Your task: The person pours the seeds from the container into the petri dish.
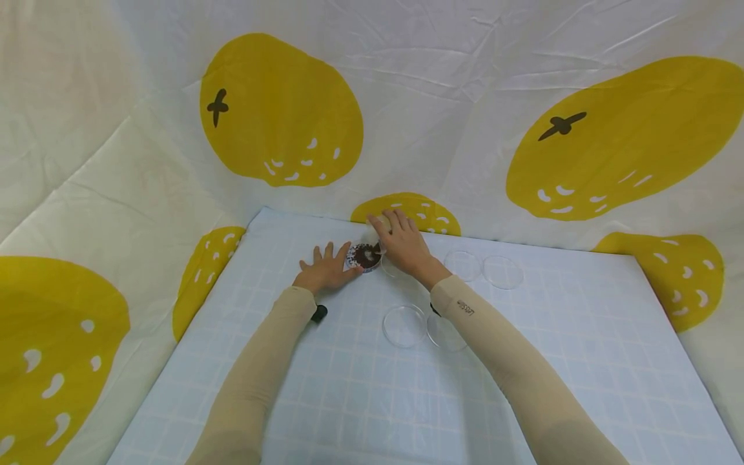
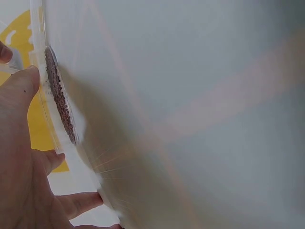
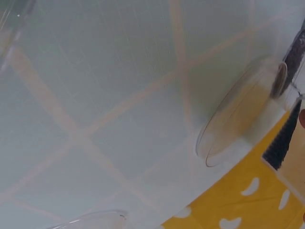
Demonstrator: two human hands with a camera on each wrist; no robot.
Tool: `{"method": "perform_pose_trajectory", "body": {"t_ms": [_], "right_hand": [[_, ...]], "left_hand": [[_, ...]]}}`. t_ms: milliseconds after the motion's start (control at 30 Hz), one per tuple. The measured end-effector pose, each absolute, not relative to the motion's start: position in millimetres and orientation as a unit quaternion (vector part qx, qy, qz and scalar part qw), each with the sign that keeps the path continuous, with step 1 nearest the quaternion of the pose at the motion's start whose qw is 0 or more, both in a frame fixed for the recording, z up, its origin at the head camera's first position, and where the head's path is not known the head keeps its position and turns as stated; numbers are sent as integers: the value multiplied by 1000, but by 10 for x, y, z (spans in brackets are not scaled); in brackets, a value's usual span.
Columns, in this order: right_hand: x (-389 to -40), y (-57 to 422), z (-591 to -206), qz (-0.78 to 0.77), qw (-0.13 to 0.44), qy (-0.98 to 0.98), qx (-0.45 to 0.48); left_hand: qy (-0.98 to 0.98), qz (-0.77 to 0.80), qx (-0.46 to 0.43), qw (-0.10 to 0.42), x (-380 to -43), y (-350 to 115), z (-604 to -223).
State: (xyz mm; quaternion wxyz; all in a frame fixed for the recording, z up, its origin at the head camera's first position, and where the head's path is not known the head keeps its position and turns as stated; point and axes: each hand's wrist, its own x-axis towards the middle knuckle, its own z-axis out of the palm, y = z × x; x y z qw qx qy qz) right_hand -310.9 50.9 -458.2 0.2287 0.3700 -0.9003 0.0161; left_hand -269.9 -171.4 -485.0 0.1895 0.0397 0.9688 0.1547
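Observation:
A clear round dish with dark brown grains sits near the table's back edge. The grains lie thick inside it, with a paler patch mid-dish. My left hand rests beside the dish, fingers spread, thumb along its near rim. Above the dish's right side, my right hand holds a translucent container, tilted toward the dish. Dark grains gather in the container's low corner, and a few bits show between it and the dish. The right fingertips are mostly hidden in the right wrist view.
A clear dish stands right beside the filled one, partly behind my right hand. Farther right are two dishes. Closer to me lie two more dishes, one partly under my right forearm. Patterned cloth hangs behind the table.

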Motion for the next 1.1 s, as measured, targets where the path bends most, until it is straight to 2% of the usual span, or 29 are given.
{"method": "perform_pose_trajectory", "body": {"t_ms": [267, 633, 1100], "right_hand": [[-3104, 514, -4554, 89, 168, -926, 328], [-3149, 563, -4581, 183, 130, -936, 271], [-3070, 767, -4525, 415, 32, -892, 176]], "left_hand": [[969, 151, 43, 190, -2698, -1713, -4844], [969, 151, 42, 188, -2696, -1704, -4848], [969, 150, 42, 192, -2660, -1706, -4808]]}}
